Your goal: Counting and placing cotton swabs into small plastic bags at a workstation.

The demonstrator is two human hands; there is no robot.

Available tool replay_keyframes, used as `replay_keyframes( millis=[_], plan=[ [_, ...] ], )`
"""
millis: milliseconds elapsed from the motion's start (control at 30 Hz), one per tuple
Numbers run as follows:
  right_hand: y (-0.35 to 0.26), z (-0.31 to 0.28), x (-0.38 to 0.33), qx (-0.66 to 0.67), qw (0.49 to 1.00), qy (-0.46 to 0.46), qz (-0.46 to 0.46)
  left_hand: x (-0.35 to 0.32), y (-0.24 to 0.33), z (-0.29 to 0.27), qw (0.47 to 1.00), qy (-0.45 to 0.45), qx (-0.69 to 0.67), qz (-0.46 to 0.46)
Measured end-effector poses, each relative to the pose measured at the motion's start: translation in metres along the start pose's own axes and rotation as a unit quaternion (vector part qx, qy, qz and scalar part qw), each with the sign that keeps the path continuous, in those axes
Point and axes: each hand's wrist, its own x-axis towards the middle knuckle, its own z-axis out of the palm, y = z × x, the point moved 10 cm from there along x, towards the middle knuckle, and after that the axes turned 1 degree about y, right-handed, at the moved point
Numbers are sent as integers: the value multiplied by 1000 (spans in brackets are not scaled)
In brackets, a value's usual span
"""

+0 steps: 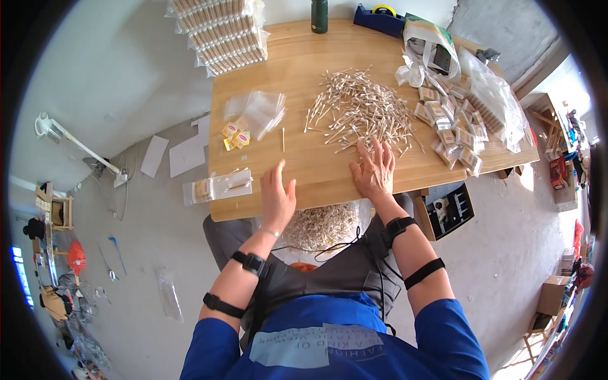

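Note:
A loose pile of cotton swabs (361, 104) covers the middle of the wooden table (297, 47). My right hand (375, 174) lies open, its spread fingertips touching the pile's near edge. My left hand (277, 199) is over the table's near edge, thumb apart from the fingers, and nothing shows in it. Beyond it lies a single cotton swab (284, 140). Farther left are clear plastic bags (265, 107) and small yellow-and-red cards (235, 137). A clear bag with a card and a few swabs in it (218, 186) overhangs the left edge.
Several filled swab packets (446, 133) lie at the right, beside a large clear plastic bag (494, 101). A blue tape dispenser (380, 20), dark green bottle (319, 18) and carrier bag (432, 47) stand at the back. More swabs (324, 227) are heaped below the near edge. An open box (449, 211) is below right.

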Motion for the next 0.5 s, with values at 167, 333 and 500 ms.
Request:
replay_keyframes(
  millis=[167,333,500],
  plan=[
    [6,4,5,12,999,5,37,56,-34,40,995,14,96,-2],
    [13,4,4,-9,997,1,72,59,-42,80,999,-25,-1,-30],
    [17,3,3,-7,996,-9,83,66,12,99,995,-75,-53,50]
  ],
)
